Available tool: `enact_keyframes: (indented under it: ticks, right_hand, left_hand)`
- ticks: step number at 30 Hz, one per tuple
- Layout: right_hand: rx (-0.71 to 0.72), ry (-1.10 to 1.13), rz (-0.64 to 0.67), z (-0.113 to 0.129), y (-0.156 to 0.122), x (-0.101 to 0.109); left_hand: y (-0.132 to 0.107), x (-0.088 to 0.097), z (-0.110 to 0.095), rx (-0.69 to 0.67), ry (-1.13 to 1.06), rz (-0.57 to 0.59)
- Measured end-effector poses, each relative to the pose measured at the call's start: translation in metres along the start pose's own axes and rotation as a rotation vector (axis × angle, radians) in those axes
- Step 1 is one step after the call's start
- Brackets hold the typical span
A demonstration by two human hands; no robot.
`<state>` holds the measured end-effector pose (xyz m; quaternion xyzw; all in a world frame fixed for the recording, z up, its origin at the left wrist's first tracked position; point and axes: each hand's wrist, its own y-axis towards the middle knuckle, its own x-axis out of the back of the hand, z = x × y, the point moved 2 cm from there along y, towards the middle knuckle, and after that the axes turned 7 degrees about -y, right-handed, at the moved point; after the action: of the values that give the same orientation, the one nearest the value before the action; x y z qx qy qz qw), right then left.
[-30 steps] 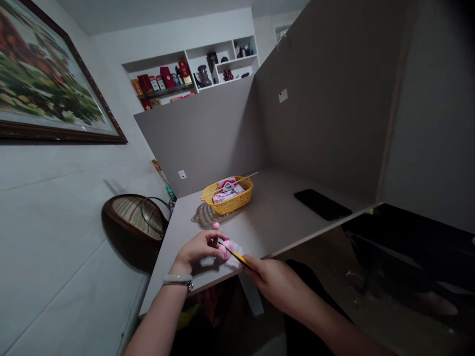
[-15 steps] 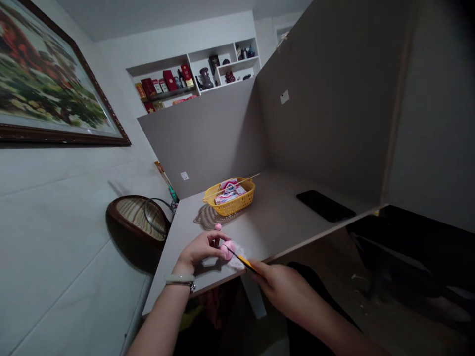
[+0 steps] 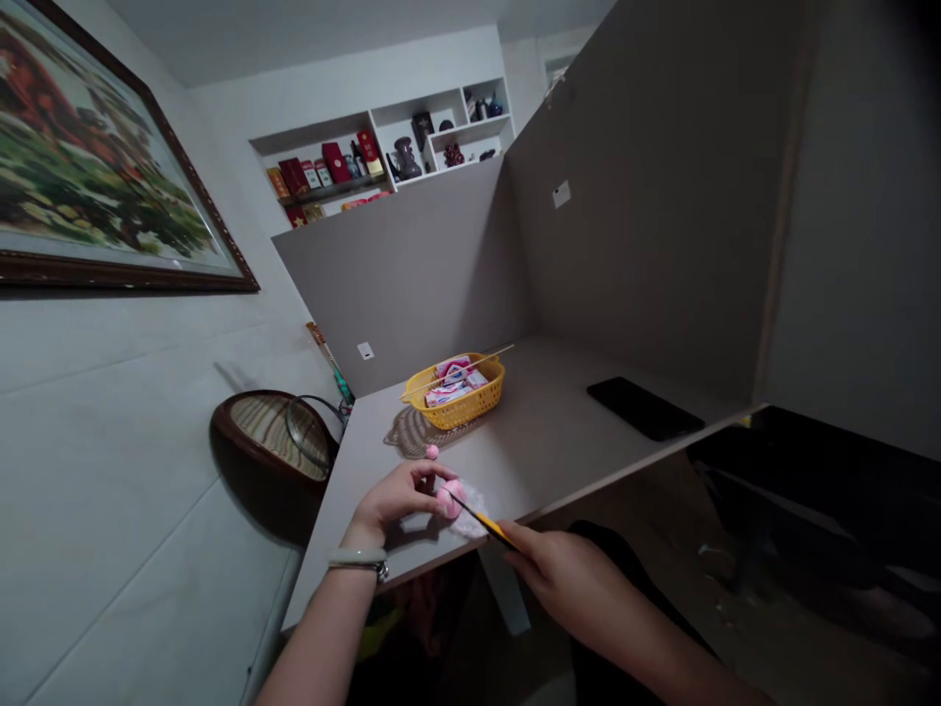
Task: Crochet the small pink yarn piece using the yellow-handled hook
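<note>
My left hand (image 3: 401, 495) pinches a soft-looking pink ball (image 3: 450, 498) between thumb and fingers at the table's front edge. Crumpled clear plastic wrap (image 3: 469, 525) lies under and beside the ball. In my right hand (image 3: 555, 564) is a slim tool with a yellow-and-black handle (image 3: 491, 525); its thin dark tip rests against the ball, and its exact kind is unclear. A much smaller pink ball (image 3: 432, 452) sits on the table just beyond my left fingers.
Behind stands a yellow plastic basket (image 3: 463, 404) with colourful packets inside and a thin stick across its top. A black phone-like slab (image 3: 643, 408) lies at the right. Grey panels (image 3: 419, 275) enclose the table (image 3: 544, 441). A brown rounded object (image 3: 269, 461) is at the left.
Hardly anything differs. My right hand and the tool have shifted very slightly down; the tip stays at the pink ball and my left hand keeps its hold.
</note>
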<state>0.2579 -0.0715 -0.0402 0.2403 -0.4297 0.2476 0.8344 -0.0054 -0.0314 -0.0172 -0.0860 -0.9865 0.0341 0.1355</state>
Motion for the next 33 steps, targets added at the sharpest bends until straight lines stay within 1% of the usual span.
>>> enact_keyframes:
  ticks: [3, 7, 9, 11, 14, 16, 18, 20, 23, 25, 29, 31, 33]
  right_hand:
    - [0.003, 0.028, 0.002, -0.002, -0.007, 0.002]
    - [0.002, -0.024, -0.021, 0.010, 0.009, 0.004]
    - [0.011, -0.027, -0.029, 0.013, 0.015, 0.003]
    - [0.015, -0.023, -0.021, 0.010, 0.012, 0.002]
    - [0.011, 0.013, 0.003, -0.002, -0.004, 0.001]
    - [0.009, 0.032, 0.009, -0.006, -0.011, 0.002]
    - [0.007, 0.007, 0.006, -0.003, -0.008, 0.002]
    - [0.008, -0.023, -0.003, 0.004, 0.002, 0.002]
    - [0.024, -0.031, -0.015, 0.011, 0.013, 0.003]
    - [0.024, -0.024, -0.010, 0.009, 0.009, 0.004]
    - [-0.008, 0.025, 0.025, -0.002, -0.010, 0.005]
    - [-0.019, 0.020, 0.025, -0.001, -0.009, 0.004]
    - [-0.014, 0.009, 0.010, 0.004, 0.001, 0.003]
  left_hand:
    - [0.001, -0.001, 0.000, 0.001, 0.027, 0.004]
    - [0.001, -0.002, 0.001, 0.022, 0.021, 0.044]
    - [0.001, 0.000, 0.003, 0.027, -0.009, 0.041]
    - [0.000, 0.002, 0.004, 0.021, -0.011, 0.031]
    - [0.000, 0.003, 0.003, -0.010, 0.031, 0.008]
    - [0.001, 0.001, 0.000, -0.019, 0.047, 0.000]
    - [0.001, -0.002, -0.003, -0.007, 0.047, 0.013]
    - [0.001, -0.004, -0.003, 0.016, 0.041, 0.035]
    - [0.001, -0.002, -0.001, 0.026, 0.016, 0.044]
    - [0.000, 0.001, 0.001, 0.017, 0.014, 0.031]
    - [0.001, 0.002, 0.000, -0.017, 0.058, 0.013]
    - [0.002, -0.001, -0.002, -0.020, 0.056, 0.029]
    - [0.002, -0.004, -0.003, -0.004, 0.036, 0.047]
